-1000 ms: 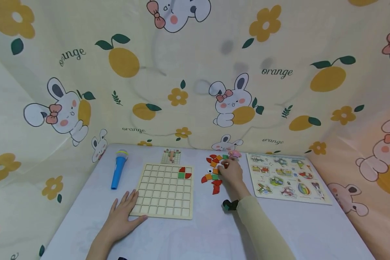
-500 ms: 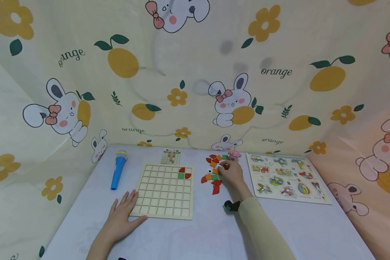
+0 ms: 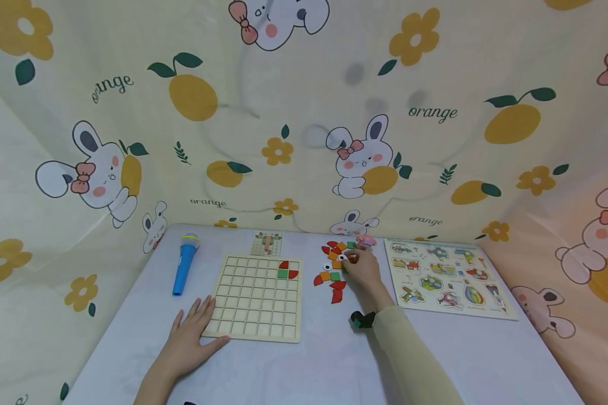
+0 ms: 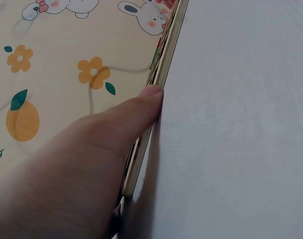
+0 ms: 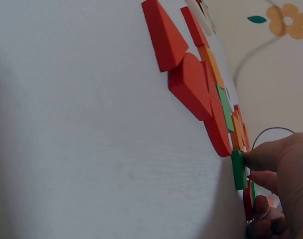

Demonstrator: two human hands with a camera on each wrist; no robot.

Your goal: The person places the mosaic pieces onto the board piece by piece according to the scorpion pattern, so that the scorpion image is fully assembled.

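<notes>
Pale wooden grid board (image 3: 258,301), left of loose coloured blocks (image 3: 326,275)
Green piece (image 3: 282,273), two red pieces (image 3: 285,264) toward far right corner; left hand (image 3: 188,342) spread at near left corner; right hand (image 3: 363,270) touches green block (image 5: 239,172), can't tell if pinching

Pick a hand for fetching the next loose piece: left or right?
Right, likely: the right hand is among the loose pieces, at a green block. The left hand lies at the left edge of the grid board, across from them.
</notes>
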